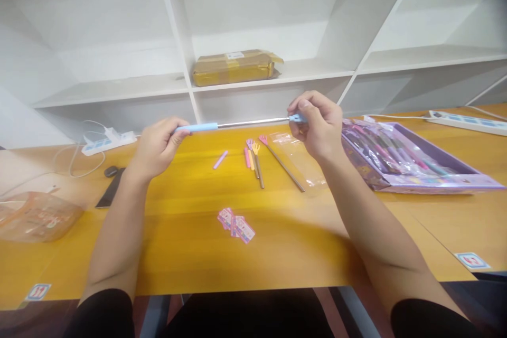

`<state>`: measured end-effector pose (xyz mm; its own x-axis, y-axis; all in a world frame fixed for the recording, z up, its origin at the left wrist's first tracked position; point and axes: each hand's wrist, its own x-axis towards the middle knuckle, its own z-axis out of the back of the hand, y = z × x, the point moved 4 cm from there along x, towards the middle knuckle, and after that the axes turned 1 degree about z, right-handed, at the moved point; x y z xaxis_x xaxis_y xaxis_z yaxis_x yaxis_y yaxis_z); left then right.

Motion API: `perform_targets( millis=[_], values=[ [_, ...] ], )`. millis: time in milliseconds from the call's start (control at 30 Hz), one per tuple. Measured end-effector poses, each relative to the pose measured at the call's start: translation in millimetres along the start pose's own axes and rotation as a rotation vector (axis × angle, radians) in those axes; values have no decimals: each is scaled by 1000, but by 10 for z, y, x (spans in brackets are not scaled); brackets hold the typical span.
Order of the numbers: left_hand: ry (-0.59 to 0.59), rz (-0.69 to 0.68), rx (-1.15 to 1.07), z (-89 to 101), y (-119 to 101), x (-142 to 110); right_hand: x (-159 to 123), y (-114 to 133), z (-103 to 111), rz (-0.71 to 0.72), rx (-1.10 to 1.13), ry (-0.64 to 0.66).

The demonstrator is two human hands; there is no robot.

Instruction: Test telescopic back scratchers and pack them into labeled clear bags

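Note:
Stretched level between my hands above the table is a telescopic back scratcher point(253, 122) with a blue handle and an extended metal rod. My left hand point(160, 145) is closed on the end of the blue handle. At the other end, the fingers of my right hand point(317, 121) pinch the blue claw head, which they partly hide. Below lie a purple and a yellow claw head on short rods point(259, 171), a pink claw on a longer rod point(283, 165), pink and yellow handles point(249, 159) side by side, and a loose purple handle point(221, 159).
Several small printed cards point(236, 225) lie near the front. On the right stands a purple box point(443, 188) of wrapped pieces, beside a clear plastic bag point(297, 153). A phone point(110, 190), an orange transparent bag point(43, 216) and a power strip point(109, 142) are left; a parcel point(233, 68) sits on the shelf.

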<state>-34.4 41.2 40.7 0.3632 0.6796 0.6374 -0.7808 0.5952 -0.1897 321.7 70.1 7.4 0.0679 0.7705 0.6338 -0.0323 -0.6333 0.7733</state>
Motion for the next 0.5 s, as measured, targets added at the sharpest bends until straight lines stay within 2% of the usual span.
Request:
perform_targets(
  millis=[333,500],
  values=[
    [-68,-168,1,-137,-160,-7,-11,-30,-16,56,-8,22],
    [-43,-154,8,-192,-199,-11,-38,1,-36,74,-44,26]
  ],
)
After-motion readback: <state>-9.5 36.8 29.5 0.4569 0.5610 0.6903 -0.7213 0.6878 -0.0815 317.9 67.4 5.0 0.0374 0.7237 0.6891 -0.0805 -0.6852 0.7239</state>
